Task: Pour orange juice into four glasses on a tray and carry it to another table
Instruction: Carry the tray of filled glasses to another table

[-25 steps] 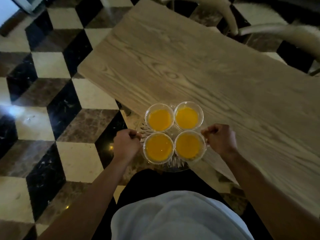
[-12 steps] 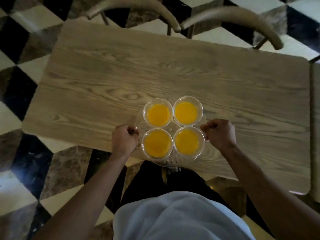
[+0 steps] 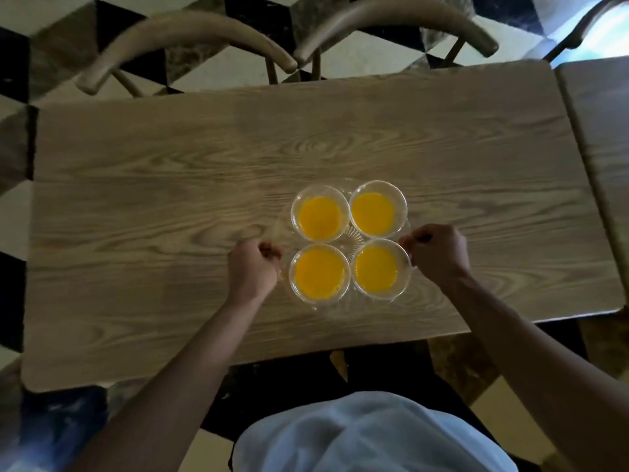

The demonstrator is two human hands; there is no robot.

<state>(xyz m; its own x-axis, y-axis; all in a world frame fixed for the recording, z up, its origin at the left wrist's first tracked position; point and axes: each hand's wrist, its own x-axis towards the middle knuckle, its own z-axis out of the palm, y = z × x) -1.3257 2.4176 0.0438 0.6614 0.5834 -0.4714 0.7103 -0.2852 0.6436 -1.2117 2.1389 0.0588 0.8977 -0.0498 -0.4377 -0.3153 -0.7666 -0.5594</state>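
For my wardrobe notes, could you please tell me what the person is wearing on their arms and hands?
Nothing shows on either: the left hand and the right hand are ungloved, with no rings or watch visible, and both forearms are sleeveless as far as the frame shows.

juice (image 3: pixel 320 218): bright orange-yellow, seen in all four glasses
glasses (image 3: pixel 378 208): clear, colourless
tray (image 3: pixel 355 238): clear, with a ribbed cut pattern
table (image 3: pixel 170 206): pale brown, marked by wavy wood grain
floor (image 3: pixel 218 68): tiled in black, cream and mottled brown
chairs (image 3: pixel 190 27): beige-brown
shirt (image 3: pixel 374 437): pale blue-white
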